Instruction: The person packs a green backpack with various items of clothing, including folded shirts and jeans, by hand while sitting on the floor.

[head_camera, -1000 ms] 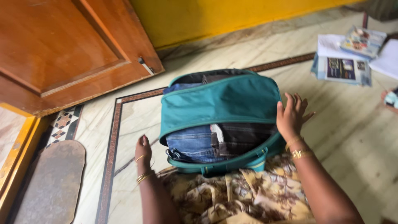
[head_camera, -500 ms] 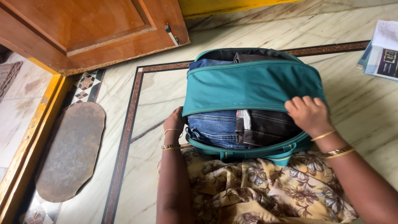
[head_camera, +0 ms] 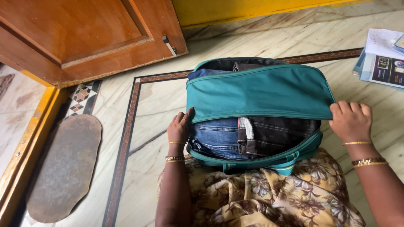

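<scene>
Head view shows a soft teal bag [head_camera: 261, 90] on the marble floor [head_camera: 160, 101], stuffed with folded jeans [head_camera: 219, 136], likely heavy and floppy, best held by the flap edge where the left hand [head_camera: 179, 128] and right hand [head_camera: 351, 122] pinch it.

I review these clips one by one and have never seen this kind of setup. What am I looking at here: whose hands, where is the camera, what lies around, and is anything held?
There is no machine here. One camera sits on a person's head and looks down, so both hands are that person's own. A teal bag stands open on the marble floor against their floral-clothed lap. Folded blue jeans and a dark garment fill it. The left hand touches the flap's left edge; the right hand grips the flap's right corner. Nearby are a wooden door, an oval mat and papers.
</scene>
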